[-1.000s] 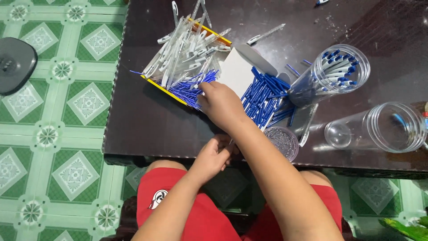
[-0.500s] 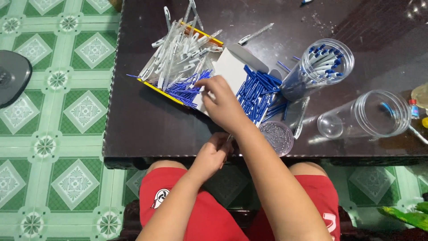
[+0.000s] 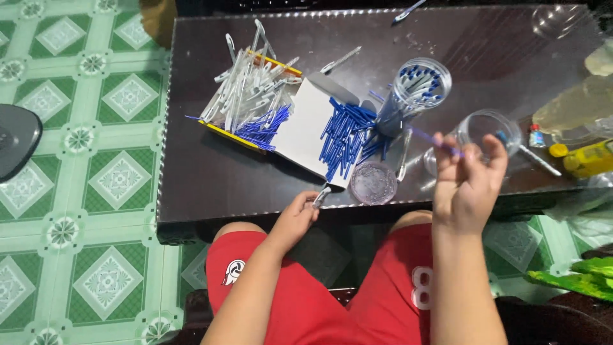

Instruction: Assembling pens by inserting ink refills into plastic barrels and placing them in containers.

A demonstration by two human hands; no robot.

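- Head view: the right hand [image 3: 469, 182] is raised over the dark surface [image 3: 191, 172], its grip pinched on a thin blue refill [image 3: 434, 141].
- The left hand [image 3: 297, 220], at the surface's near edge, has its grip clamped on a clear pen barrel [image 3: 321, 195].
- Risk, as I judge it: the refill is held only at its tip and could slip into the small glass dish [image 3: 373, 183].
- A second ago, the right hand lay on the blue refill pile [image 3: 345, 134].

An open yellow-edged cardboard box [image 3: 281, 121] with a white flap lies mid-table; a yellow bottle [image 3: 590, 158] lies at right.
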